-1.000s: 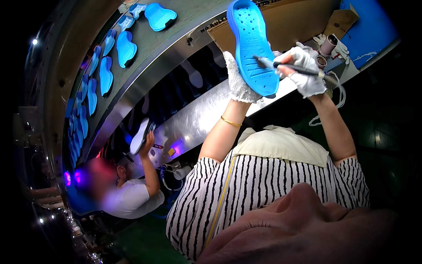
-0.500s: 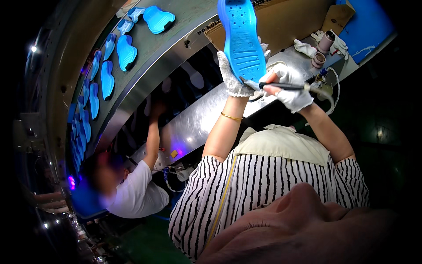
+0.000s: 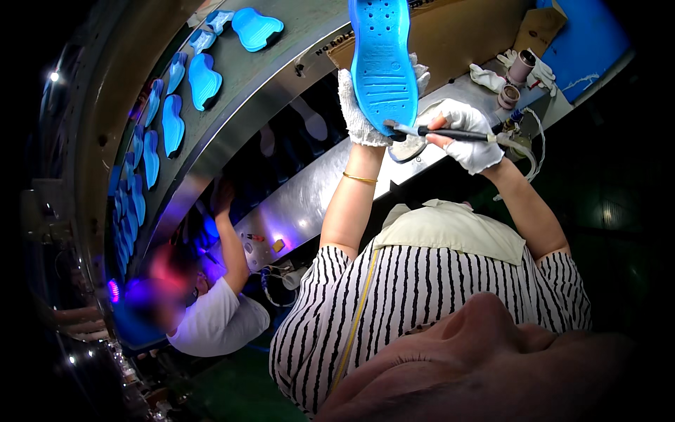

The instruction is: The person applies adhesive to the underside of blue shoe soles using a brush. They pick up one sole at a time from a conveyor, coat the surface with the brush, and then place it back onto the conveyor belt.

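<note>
A blue shoe sole [image 3: 385, 70] is held up in front of me, its wide end toward me and its far end cut off by the picture's top edge. My left hand [image 3: 360, 116], in a white knit glove, grips it from below, with fingers showing along both its sides. In my right hand [image 3: 465, 137], gloved with bare fingertips, is a brush [image 3: 425, 131] with a dark handle and a pale hose trailing from its back end. The brush tip meets the sole's near edge. A pale rounded piece [image 3: 408, 148] shows just under it, too covered to name.
Several blue soles [image 3: 204, 81] lie on the curved conveyor [image 3: 239, 84] at left. A metal ledge [image 3: 309, 190] runs below it. Pinkish containers [image 3: 522, 67] and white gloves [image 3: 486, 77] sit at right by a cardboard box [image 3: 450, 42]. A co-worker [image 3: 218, 316] reaches under the conveyor.
My left hand and the sole have shifted slightly left. The brush has turned and its tip is now at the sole's near edge. Conveyor soles crept right; the co-worker's arm moved left.
</note>
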`<move>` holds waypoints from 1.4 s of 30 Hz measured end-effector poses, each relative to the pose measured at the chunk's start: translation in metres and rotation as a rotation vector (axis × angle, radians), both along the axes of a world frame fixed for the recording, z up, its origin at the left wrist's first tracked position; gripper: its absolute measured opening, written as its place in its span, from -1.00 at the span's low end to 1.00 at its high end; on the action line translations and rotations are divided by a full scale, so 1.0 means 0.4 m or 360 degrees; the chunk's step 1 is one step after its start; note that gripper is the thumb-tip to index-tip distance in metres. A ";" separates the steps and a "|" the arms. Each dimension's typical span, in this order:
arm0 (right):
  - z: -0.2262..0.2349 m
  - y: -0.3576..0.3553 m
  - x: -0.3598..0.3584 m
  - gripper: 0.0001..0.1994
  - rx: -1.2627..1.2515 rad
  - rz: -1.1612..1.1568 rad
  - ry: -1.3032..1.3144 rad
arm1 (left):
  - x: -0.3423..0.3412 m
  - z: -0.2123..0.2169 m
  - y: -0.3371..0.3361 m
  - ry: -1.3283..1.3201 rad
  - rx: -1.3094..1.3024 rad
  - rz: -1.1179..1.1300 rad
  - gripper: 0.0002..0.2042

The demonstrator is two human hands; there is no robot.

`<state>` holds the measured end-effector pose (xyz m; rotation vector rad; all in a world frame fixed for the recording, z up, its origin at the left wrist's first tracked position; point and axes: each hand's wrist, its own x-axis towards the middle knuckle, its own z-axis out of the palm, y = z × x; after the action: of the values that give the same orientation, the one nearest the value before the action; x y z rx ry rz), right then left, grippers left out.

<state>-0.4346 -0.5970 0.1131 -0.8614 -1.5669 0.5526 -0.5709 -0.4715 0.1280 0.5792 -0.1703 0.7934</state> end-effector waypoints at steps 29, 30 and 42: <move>0.083 0.043 0.074 -0.86 -0.0246 0.0383 -0.0229 | 0.002 0.049 0.039 0.1193 0.0201 -0.0048 -0.71; 0.079 0.048 0.070 -0.86 -0.0196 0.0338 -0.0253 | 0.003 0.056 0.033 0.1221 0.0186 -0.0097 -0.71; 0.107 0.026 0.104 -0.83 -0.0400 0.0100 -0.0670 | 0.010 0.048 0.045 0.1546 0.0581 -0.0123 -0.60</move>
<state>-0.3931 -0.5865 0.1559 -1.1782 -1.9369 0.6521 -0.5671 -0.4534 0.1473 1.2335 0.5650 0.3360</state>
